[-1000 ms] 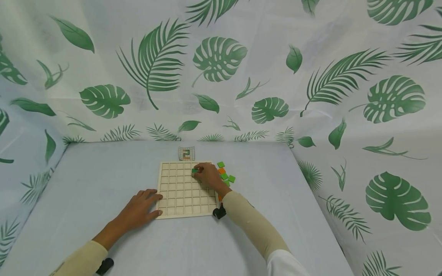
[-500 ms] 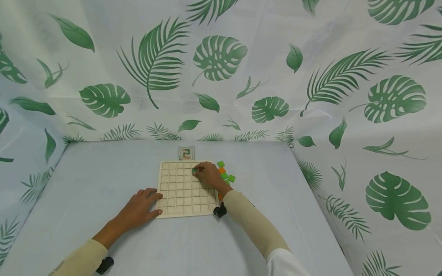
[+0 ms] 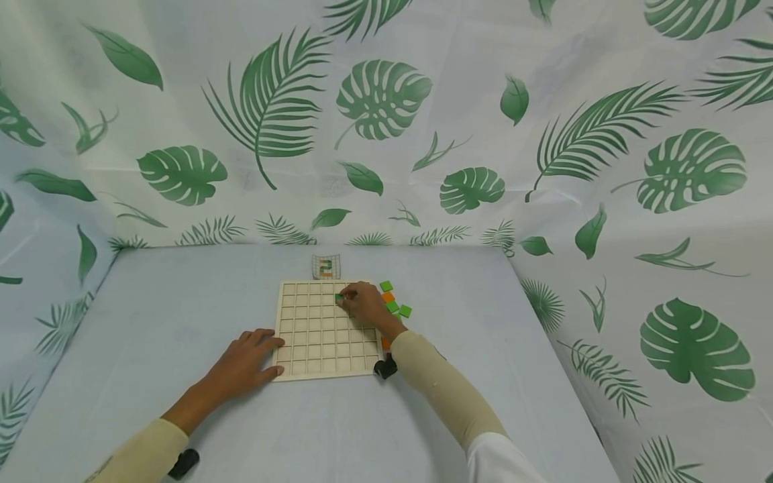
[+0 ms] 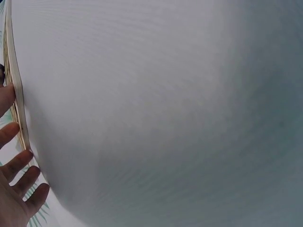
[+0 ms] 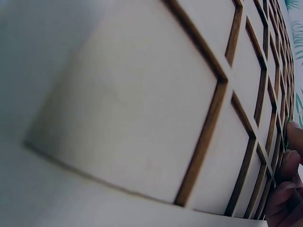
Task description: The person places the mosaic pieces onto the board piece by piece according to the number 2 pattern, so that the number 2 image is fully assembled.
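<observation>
A pale wooden board (image 3: 314,335) with a grid of square recesses lies flat on the table. Over its upper part, right of the middle, my right hand (image 3: 366,306) pinches a small green square tile (image 3: 339,297) between thumb and fingers. In the right wrist view the fingers of that hand (image 5: 286,189) are close to the grid, and only a sliver of green shows. My left hand (image 3: 244,361) rests at the board's left edge, fingers spread and fingertips touching the rim. The left wrist view shows those fingers along the board's side (image 4: 15,71).
Several green (image 3: 405,311) and orange tiles (image 3: 388,296) lie loose at the board's right side, partly hidden by the right forearm. Beyond the board's far edge is a small card (image 3: 326,267) with a gridded green-and-orange pattern. Leaf-printed cloth (image 3: 386,188) hangs behind the table.
The right hand has shifted very slightly at the same spot, and the green tile in its fingers now shows a little less. The left hand stays in place.
</observation>
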A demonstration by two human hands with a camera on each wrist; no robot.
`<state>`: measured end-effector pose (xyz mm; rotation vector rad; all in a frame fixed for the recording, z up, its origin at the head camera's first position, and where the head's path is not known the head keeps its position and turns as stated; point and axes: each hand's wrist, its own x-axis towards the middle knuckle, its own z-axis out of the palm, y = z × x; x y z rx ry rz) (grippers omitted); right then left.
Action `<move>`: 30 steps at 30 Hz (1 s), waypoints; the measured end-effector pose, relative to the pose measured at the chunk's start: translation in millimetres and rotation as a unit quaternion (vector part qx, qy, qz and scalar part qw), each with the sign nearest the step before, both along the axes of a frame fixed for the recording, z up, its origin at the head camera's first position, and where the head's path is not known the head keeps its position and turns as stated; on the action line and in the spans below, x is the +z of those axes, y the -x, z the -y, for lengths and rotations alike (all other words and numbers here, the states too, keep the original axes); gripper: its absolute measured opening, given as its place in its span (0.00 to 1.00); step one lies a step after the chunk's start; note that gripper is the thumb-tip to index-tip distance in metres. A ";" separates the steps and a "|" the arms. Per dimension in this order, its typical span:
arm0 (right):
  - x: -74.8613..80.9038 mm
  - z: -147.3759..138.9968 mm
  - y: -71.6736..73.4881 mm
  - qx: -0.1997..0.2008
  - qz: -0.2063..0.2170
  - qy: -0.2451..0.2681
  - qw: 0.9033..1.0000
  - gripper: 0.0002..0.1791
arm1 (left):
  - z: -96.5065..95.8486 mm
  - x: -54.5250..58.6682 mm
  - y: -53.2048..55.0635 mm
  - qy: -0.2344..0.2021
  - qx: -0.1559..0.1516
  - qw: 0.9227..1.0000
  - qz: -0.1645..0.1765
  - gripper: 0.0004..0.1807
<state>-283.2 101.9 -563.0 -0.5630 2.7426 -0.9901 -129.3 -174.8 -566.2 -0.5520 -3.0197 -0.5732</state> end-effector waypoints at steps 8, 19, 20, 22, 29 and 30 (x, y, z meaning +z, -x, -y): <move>-2.7 -1.2 0.7 -0.007 0.023 0.001 1.000 0.14 | 0.7 0.5 0.6 0.000 -0.006 1.000 -0.010 0.28; 1.5 -2.1 1.4 -0.001 0.018 -0.002 1.000 0.13 | -1.5 2.4 0.7 -0.002 -0.002 1.000 -0.005 0.28; 2.5 -2.1 1.4 -0.001 0.019 -0.003 1.000 0.13 | -1.6 2.8 0.6 -0.003 -0.002 1.000 -0.004 0.28; 4.6 -1.7 1.5 0.000 0.022 -0.007 1.000 0.13 | -1.6 3.1 0.4 -0.005 -0.002 1.000 0.000 0.28; 12.0 -0.8 3.1 0.017 0.023 -0.032 0.999 0.14 | -0.4 2.0 0.3 -0.007 -0.002 1.000 0.005 0.28; 13.0 -1.3 3.2 0.018 0.020 -0.037 0.999 0.14 | -0.2 2.0 0.2 -0.008 -0.003 1.000 0.005 0.28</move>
